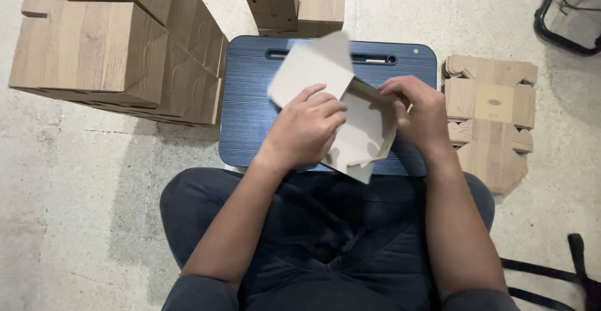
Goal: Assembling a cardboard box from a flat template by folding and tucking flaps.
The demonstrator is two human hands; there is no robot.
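- The left hand (308, 126) has its fingers (330, 109) curled over the near-left wall of a half-folded cardboard box (360, 129), knuckles up, grasping it.
- The right hand (418, 107) pinches the box's far-right edge, fingers bent down and inward.
- The box, grey inside, hangs over the near part of a small blue desk (250, 98), its flap (313, 67) raised far-left.
- Both forearms reach forward from the lap.
- Flat wood-print blanks (491, 120) lie right; stacked finished boxes (119, 48) stand far-left on the floor.
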